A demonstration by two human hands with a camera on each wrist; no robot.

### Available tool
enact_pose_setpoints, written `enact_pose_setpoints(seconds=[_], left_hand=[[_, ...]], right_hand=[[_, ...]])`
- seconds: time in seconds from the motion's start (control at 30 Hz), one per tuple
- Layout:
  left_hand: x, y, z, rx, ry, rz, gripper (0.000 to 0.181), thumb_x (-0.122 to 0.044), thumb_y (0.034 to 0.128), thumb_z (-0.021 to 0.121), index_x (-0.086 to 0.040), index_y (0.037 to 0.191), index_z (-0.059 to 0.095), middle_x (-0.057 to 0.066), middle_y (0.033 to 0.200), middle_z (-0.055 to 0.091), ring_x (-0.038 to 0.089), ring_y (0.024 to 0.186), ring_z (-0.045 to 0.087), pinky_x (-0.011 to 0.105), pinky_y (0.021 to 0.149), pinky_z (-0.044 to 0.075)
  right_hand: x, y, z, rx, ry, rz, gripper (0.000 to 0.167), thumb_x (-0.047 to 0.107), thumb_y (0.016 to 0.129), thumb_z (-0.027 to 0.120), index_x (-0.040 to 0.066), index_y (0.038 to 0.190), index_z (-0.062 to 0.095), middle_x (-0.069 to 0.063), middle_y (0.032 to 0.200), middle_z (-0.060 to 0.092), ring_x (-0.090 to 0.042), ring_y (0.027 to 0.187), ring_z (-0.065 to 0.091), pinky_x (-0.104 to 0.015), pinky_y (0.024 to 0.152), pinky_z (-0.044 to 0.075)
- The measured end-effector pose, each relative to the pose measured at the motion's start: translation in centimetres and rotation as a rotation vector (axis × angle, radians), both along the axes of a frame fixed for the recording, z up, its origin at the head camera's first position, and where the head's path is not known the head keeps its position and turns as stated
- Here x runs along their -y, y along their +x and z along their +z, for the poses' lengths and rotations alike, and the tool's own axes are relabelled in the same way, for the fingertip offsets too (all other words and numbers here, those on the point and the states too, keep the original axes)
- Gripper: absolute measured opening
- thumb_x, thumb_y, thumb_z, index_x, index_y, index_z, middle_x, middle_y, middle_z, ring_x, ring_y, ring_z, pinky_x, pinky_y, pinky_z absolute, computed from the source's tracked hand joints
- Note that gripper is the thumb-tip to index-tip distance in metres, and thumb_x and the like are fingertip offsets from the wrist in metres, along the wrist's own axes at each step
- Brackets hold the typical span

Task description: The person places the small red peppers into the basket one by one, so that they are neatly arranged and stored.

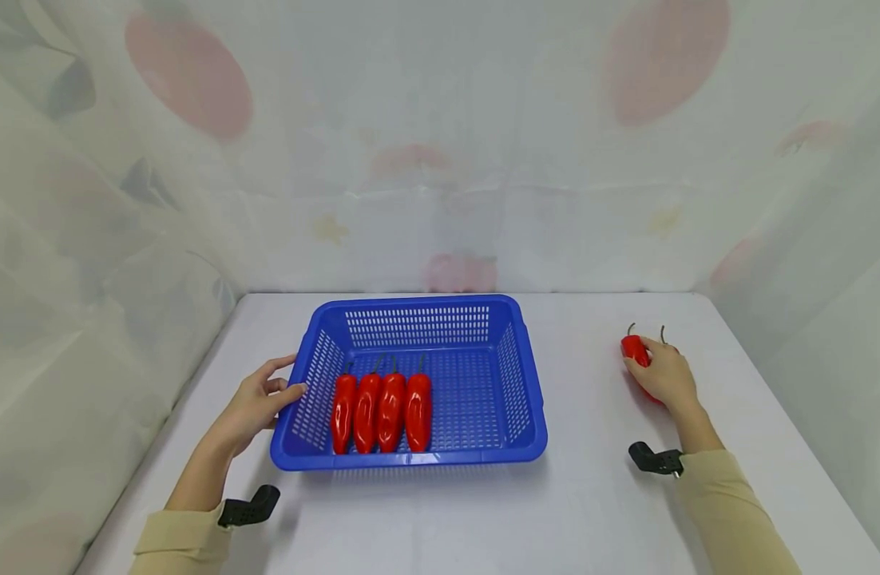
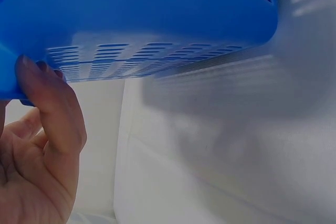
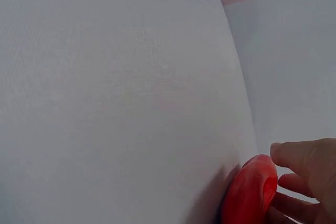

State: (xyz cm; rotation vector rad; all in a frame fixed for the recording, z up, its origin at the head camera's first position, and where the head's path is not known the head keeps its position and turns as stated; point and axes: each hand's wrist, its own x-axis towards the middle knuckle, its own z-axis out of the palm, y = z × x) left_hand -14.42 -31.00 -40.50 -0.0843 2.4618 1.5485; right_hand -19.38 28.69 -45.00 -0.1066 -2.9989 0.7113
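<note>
My left hand (image 1: 256,402) grips the left rim of a blue plastic basket (image 1: 411,458), thumb over the edge and fingers on the outside. In the left wrist view, the curled fingers meet the rim of the slotted basket (image 2: 157,9). Several glossy red chili peppers (image 1: 391,411) lie side by side in its left half, stems pointing away from me. Far to the right, my right hand (image 1: 666,375) holds a red chili pepper (image 1: 635,350) between thumb and fingers. A second stem (image 1: 663,334) shows behind that hand; its pepper is mostly hidden. In the right wrist view, the thumb touches the pepper (image 3: 249,192).
A white-covered table (image 1: 476,519) lies under everything. Behind it and on both sides hang pale sheets (image 1: 440,160) with faded pink patterns. A black camera mount (image 1: 249,507) sits on the left wrist, and another camera mount (image 1: 654,458) on the right.
</note>
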Motion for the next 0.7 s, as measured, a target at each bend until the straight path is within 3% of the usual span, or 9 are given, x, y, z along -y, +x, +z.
enact_pose_setpoints(seconds=[0.33,0.7], left_hand=[[0.0,-0.1,0.0,0.002,-0.004,-0.001,0.07,-0.025,0.0907,0.058,-0.011,0.147,0.018,0.02,0.094,0.054,0.024,0.073,0.066,0.041,0.063,0.057],[0.0,0.0,-0.1,0.008,0.005,0.001,0.071,-0.027,0.0901,0.059,-0.012,0.146,0.019,0.019,0.093,0.054,0.024,0.073,0.066,0.041,0.063,0.057]], right_hand=[[0.4,0.0,-0.6,0.039,-0.038,-0.029,0.054,0.016,0.086,0.054,-0.006,0.133,0.038,-0.035,0.123,0.041,-0.049,0.11,0.041,-0.062,0.083,0.045],[1.3,0.1,-1.1,0.031,-0.088,0.005,0.052,0.014,0.087,0.055,-0.003,0.134,0.039,-0.03,0.124,0.043,-0.041,0.099,0.05,-0.054,0.077,0.049]])
